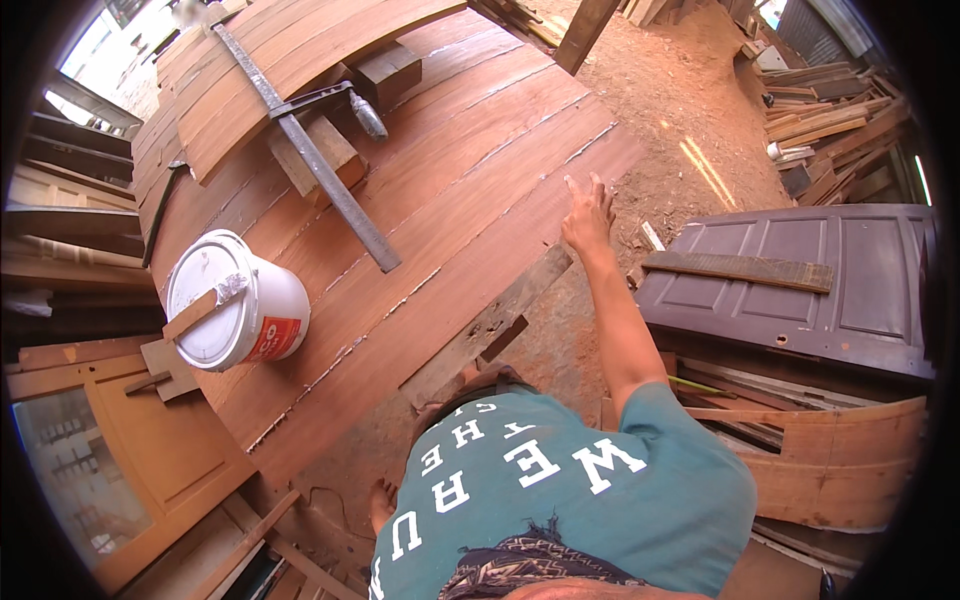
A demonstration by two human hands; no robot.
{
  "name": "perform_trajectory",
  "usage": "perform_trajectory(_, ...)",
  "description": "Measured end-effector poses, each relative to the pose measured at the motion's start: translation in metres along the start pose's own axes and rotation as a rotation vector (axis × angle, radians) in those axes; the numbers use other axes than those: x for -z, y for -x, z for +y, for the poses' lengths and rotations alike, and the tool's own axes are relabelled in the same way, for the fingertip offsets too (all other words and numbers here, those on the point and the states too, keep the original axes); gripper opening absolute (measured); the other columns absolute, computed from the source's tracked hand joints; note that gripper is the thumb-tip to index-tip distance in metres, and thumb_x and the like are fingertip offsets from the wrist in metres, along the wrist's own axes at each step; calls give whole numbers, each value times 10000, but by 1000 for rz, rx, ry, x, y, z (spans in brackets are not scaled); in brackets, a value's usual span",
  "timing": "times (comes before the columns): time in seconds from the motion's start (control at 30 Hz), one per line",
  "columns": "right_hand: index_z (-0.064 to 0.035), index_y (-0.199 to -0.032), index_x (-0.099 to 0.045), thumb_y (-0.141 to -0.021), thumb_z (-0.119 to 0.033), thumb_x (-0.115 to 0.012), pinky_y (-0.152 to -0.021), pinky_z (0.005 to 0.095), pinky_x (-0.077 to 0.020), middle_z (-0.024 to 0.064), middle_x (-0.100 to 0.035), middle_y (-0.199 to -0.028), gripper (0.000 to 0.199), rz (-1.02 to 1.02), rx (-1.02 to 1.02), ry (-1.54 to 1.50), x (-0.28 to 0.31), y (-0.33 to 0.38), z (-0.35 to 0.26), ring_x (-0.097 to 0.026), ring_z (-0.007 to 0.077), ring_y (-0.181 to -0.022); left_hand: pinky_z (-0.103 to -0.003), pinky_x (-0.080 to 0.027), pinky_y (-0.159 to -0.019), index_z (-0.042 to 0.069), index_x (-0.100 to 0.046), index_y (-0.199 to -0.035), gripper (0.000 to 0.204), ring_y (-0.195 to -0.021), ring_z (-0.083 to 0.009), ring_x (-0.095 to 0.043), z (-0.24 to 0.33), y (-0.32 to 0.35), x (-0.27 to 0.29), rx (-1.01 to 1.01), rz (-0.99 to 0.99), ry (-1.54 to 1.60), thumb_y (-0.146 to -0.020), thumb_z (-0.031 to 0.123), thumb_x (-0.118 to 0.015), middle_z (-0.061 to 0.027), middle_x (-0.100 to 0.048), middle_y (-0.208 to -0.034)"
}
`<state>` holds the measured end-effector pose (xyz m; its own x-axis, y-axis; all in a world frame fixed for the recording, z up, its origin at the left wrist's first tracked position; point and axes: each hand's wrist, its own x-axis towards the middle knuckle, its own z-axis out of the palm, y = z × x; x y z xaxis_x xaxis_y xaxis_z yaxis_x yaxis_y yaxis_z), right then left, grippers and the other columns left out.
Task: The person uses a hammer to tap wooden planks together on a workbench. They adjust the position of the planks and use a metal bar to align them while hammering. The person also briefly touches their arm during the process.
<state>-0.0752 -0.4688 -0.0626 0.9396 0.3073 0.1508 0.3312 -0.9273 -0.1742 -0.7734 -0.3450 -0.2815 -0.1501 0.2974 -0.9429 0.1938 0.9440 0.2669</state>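
Note:
My right hand (588, 212) reaches forward with its fingers apart and holds nothing. It is at the right edge of a wide reddish wood panel (470, 220), made of long boards with white glue-like lines along their seams; whether the fingertips touch the wood I cannot tell. My left hand is not in view. A bar clamp (345, 205) with a dark steel bar lies across the panel, over wood blocks (322, 160) and a stack of boards. On the panel's left part stands a white lidded bucket (282, 300). A wood stick (190, 316) with white paste rests on its lid.
A dark panelled door (780, 300) with a plank on it lies at the right. Piled timber (830, 120) is behind it. A wooden door with glass (150, 440) leans at the lower left. Sawdust-covered ground (680, 110) lies beyond the panel.

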Motion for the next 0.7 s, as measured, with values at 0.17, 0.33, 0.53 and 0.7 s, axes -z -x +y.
perform_trajectory(0.17, -227, -1467, -521, -867, -97, -616, -1125, 621, -326, 154, -306, -1562, 621, -1, 49, 114, -23, -33, 7, -313, 399, -1428, -404, -446, -1049, 62, -471, -1425, 490, -1315, -313, -527, 34, -70, 32, -159, -136, -139, -1026, 344, -511, -140, -527, -1413)
perform_trajectory(0.33, -219, -1472, -516, -946, -131, -548, -1142, 640, -291, 117, -294, -1594, 534, 23, 60, 196, -31, -44, 4, -293, 372, -1454, -429, -461, -1016, 74, -481, -1386, 444, -1261, -320, -564, 58, -56, 10, -254, 14, -28, -1012, 310, -529, -131, -559, -1354)
perform_trajectory(0.53, -172, -1462, -529, -973, -144, -511, -1137, 654, -296, 70, -313, -1616, 490, -4, 229, 403, -28, -36, 1, -271, 350, -1485, -436, -486, -952, 82, -505, -1343, 398, -1212, -315, -589, 48, -74, -7, -132, -85, -133, -1002, 284, -540, -123, -571, -1337)
perform_trajectory(0.7, -168, -1375, -618, -927, -110, -542, -1164, 651, -238, 82, -337, -1603, 458, -101, 275, 200, -11, -19, 2, -274, 364, -1483, -436, -495, -925, 83, -533, -1318, 391, -1183, -312, -602, 32, -89, -37, -74, -180, -241, -997, 306, -541, -121, -586, -1321)
